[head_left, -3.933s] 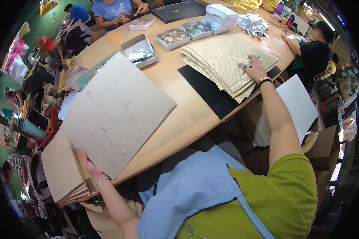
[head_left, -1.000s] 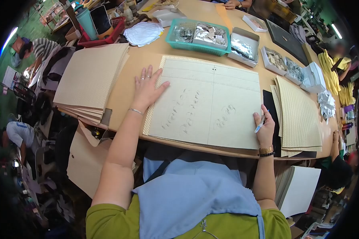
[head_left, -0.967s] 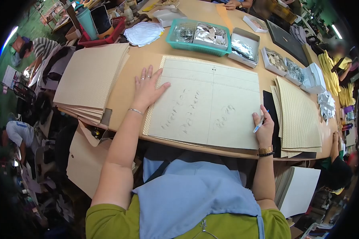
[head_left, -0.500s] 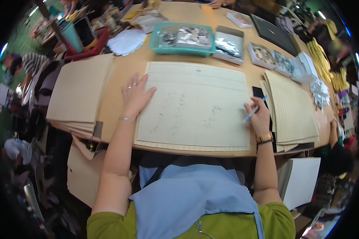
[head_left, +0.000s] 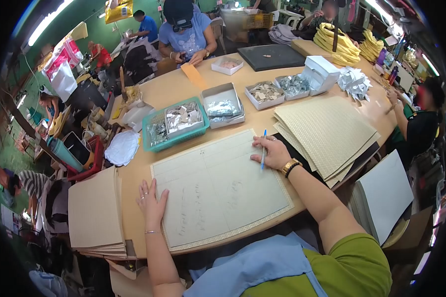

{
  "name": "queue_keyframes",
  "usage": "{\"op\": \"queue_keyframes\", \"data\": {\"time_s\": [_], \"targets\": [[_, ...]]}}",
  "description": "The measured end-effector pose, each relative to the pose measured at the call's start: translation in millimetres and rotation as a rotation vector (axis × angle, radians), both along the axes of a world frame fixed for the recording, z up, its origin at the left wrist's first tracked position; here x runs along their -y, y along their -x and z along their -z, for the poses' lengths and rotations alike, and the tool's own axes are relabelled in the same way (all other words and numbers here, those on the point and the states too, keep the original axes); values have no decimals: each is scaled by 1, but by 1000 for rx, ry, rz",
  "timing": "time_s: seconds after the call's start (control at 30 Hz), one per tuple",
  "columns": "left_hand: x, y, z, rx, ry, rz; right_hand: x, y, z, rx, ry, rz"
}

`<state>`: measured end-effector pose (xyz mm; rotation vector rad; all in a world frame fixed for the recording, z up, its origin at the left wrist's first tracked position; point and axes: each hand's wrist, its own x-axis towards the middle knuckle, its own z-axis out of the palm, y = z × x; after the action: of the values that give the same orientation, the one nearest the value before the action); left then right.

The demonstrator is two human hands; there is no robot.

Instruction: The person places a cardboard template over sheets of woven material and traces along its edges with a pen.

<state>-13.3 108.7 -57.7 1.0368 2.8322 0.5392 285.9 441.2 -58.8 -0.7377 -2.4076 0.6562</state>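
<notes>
A pale pattern board (head_left: 210, 200) with ruled lines and handwriting lies flat on a cream textured sheet (head_left: 255, 225), whose patterned border shows along the near and right edges. My left hand (head_left: 152, 202) rests with fingers spread on the board's left edge. Near the board's far right corner is my right hand (head_left: 273, 152), its fingers closed around a blue pen (head_left: 263, 157). The pen stands steeply tilted across the right edge. Whether its tip touches the surface I cannot tell.
Stacks of cream sheets lie left (head_left: 95, 210) and right (head_left: 327, 133). Beyond the board are a teal tray (head_left: 151, 143) and a white box (head_left: 227, 94) of silvery packets. A co-worker (head_left: 191, 37) handles an orange piece (head_left: 193, 75) across the table; another person (head_left: 421, 106) sits at right.
My view has tilted up and turned, showing more of the room. My right hand with the pen has moved toward the board's far right corner. My left hand stays on the left edge.
</notes>
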Motion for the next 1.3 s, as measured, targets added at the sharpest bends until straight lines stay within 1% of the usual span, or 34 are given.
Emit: {"op": "queue_keyframes", "data": {"time_s": [0.07,0.17,0.23,0.3,0.33,0.43,0.87,0.97,1.07,1.17,1.27,1.3], "targets": [[-2,-1,-2,3,5,-7,4,0,-3,17,75,16],[1,-2,-2,2,8,-9,2,1,3,13,-24,1],[3,-1,0,3,14,-4,4,1,-3,-9,6,-4],[2,1,2,-2,8,2,0,1,2,28,33,4],[2,1,2,5,4,-1,0,1,5,10,-47,-10],[2,1,3,15,-3,-5,-1,1,8,-2,-51,-5],[2,3,6,7,-7,2,-1,2,3,19,48,14],[3,2,4,-1,3,2,-1,2,7,-14,-77,-5],[3,1,3,6,-4,3,0,4,3,93,-76,-5],[2,1,3,7,-3,0,1,5,0,142,0,23],[2,1,2,4,1,0,-2,4,8,89,-75,11],[2,1,2,4,2,2,-2,4,7,87,-64,13]]}}
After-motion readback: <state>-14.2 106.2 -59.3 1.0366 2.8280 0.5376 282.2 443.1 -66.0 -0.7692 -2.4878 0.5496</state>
